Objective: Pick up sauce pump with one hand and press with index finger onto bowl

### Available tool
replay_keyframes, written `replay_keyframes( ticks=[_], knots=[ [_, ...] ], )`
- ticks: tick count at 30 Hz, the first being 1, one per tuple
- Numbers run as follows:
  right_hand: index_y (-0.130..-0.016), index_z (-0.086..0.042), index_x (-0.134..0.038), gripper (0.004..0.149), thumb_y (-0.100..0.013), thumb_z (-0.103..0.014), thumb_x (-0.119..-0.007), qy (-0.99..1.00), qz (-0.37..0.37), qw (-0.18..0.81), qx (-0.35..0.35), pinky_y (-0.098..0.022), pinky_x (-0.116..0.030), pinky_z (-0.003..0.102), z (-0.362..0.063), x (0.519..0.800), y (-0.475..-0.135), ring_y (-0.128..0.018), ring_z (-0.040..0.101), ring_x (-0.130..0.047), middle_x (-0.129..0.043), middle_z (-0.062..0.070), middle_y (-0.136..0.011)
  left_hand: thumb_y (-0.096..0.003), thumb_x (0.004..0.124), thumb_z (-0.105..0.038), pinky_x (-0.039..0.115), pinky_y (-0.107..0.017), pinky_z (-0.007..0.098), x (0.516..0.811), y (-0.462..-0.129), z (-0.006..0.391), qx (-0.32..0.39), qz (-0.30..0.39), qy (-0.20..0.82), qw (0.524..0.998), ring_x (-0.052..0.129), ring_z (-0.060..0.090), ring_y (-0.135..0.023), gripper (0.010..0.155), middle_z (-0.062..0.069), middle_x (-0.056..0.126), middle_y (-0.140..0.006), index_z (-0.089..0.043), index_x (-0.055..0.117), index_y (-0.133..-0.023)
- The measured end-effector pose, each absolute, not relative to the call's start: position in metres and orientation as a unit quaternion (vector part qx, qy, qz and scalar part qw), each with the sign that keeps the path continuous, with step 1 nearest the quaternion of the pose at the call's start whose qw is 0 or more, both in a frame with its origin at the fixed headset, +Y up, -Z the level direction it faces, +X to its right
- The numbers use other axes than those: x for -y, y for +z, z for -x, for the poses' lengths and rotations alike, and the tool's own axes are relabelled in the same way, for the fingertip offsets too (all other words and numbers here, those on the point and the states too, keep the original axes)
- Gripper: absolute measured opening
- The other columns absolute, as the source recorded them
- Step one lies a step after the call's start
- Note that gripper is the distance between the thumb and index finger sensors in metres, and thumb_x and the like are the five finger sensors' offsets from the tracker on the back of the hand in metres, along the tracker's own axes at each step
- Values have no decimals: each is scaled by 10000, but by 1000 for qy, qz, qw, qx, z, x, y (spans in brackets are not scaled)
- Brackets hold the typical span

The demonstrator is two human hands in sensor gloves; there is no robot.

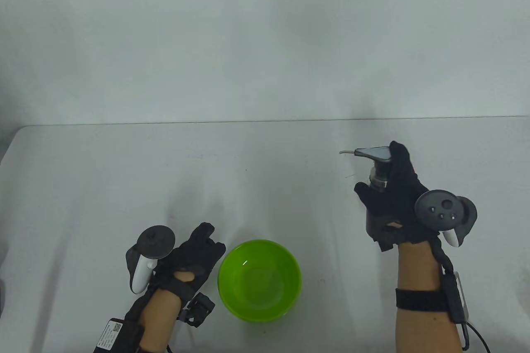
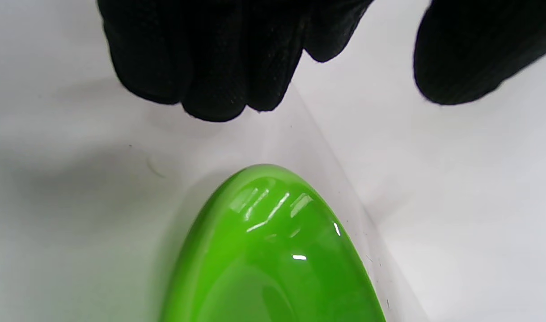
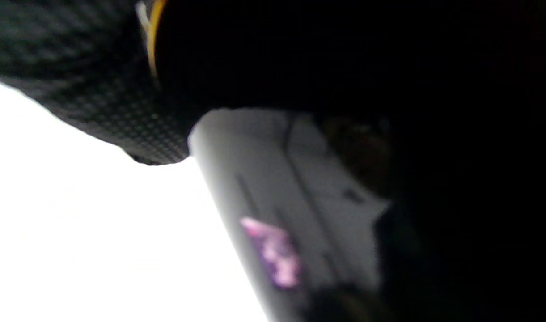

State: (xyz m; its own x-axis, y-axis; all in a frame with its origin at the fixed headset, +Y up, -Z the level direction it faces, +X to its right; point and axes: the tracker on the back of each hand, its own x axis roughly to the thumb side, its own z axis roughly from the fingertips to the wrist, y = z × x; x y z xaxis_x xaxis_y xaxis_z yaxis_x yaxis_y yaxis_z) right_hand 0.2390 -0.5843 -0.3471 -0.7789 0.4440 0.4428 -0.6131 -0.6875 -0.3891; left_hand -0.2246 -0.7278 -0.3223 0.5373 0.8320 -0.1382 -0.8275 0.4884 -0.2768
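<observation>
- The right hand (image 1: pixel 393 200), at the right of the table view, grips the sauce pump (image 1: pixel 374 162), one finger on its top, ready to press.
- The green bowl (image 1: pixel 259 280) sits bottom middle, well apart from the pump's nozzle.
- The left hand (image 1: pixel 194 253) rests loosely curled beside the bowl, holding nothing, maybe to steady it.
- Only the right wrist view shows the bottle's pink label (image 3: pixel 273 252).

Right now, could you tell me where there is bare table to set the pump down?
Bare table lies between the green bowl and the right hand gripping the sauce pump, and across the far half. It is crowded where the left hand rests beside the bowl.
</observation>
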Motion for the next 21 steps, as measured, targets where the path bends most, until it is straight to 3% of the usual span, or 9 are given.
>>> replay_keyframes(
  ticks=[4, 11, 15, 21],
  knots=[
    [-964, -494, -106, 1135, -396, -459, -1087, 935, -210, 201, 204, -511, -959, 512, -189, 579, -311, -690, 371, -976, -573, -3, -1008, -450, 800, -603, 749, -615, 537, 726, -320, 225, 8, 148, 479, 865, 829, 418, -864, 831, 101, 681, -1036, -217, 441, -1093],
    [-962, -498, -84, 1136, -400, -461, -1071, 953, -256, 147, 72, -523, -938, 498, -125, 639, -295, -697, 354, -962, -571, -24, -1008, -450, 795, -605, 746, -617, 540, 726, -320, 227, 4, 146, 475, 868, 827, 421, -866, 828, 103, 681, -1037, -219, 443, -1093],
    [-956, -501, -82, 1128, -407, -452, -1066, 952, -268, 144, 34, -520, -929, 502, -112, 668, -298, -693, 360, -955, -556, -25, -1013, -451, 793, -606, 744, -618, 542, 726, -320, 228, 3, 147, 477, 867, 826, 422, -866, 827, 105, 680, -1038, -218, 445, -1094],
    [-958, -473, -81, 1095, -435, -431, -1042, 953, -271, 129, 36, -522, -918, 509, -112, 676, -302, -693, 367, -944, -540, -23, -1013, -452, 790, -609, 747, -616, 542, 723, -319, 227, 7, 141, 470, 871, 828, 422, -864, 825, 105, 681, -1038, -220, 448, -1093]
  ],
)
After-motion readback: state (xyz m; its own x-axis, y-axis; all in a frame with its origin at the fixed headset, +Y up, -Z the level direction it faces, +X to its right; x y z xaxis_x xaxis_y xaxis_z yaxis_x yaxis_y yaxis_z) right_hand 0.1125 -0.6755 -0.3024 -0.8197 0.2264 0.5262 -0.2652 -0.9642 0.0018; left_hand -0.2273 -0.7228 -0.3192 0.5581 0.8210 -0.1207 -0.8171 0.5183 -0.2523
